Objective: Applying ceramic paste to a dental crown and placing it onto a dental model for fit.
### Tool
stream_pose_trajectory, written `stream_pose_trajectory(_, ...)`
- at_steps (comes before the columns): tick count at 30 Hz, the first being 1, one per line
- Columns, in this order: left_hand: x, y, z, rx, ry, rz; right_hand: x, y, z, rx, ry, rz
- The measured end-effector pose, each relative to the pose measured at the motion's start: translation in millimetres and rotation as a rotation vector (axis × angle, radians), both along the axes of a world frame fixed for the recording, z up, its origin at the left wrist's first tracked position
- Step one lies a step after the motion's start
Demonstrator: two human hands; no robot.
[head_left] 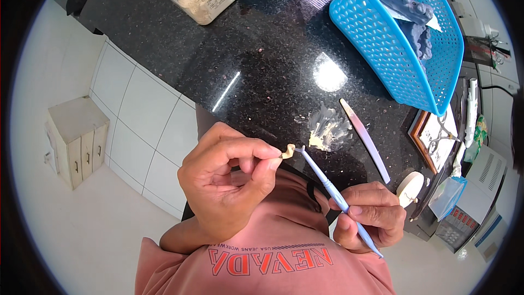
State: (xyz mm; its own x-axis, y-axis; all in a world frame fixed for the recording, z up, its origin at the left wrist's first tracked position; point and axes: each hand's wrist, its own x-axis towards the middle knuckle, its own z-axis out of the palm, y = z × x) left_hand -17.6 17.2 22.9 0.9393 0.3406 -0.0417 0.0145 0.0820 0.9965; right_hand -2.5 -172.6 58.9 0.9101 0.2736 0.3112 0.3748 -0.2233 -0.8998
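Observation:
Between the thumb and index finger of my left hand is a small cream tooth-shaped piece. My right hand grips a slim light-blue carving tool near its middle, pen-like. The tool's thin tip meets or nearly meets the piece; I cannot tell whether they touch. Just beyond the tip, a cream smear of powder or paste marks the dark countertop. To the right of the smear lies a pink-and-lilac nail file.
A blue perforated basket at the far right holds grey dental models. An orange-lidded jar of beige powder stands at the back. Near my right hand are a round off-white disc and a wood-edged tile. White drawers stand left.

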Motion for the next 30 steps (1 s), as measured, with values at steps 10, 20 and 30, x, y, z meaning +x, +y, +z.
stream_pose_trajectory(10, 0.6, -1.2, 1.9, -0.019, 0.022, 0.011, -2.4, -0.5, 1.3, 0.012, 0.031, 0.012)
stream_pose_trajectory(20, -0.2, -1.5, 0.2, 0.0, 0.011, 0.012, -2.7, 0.0, -1.8, 0.008, -0.005, -0.027)
stream_pose_trajectory(30, 0.4, -1.3, 2.0, -0.014, 0.013, 0.013, -1.5, 0.3, -1.7, 0.015, -0.02, -0.002)
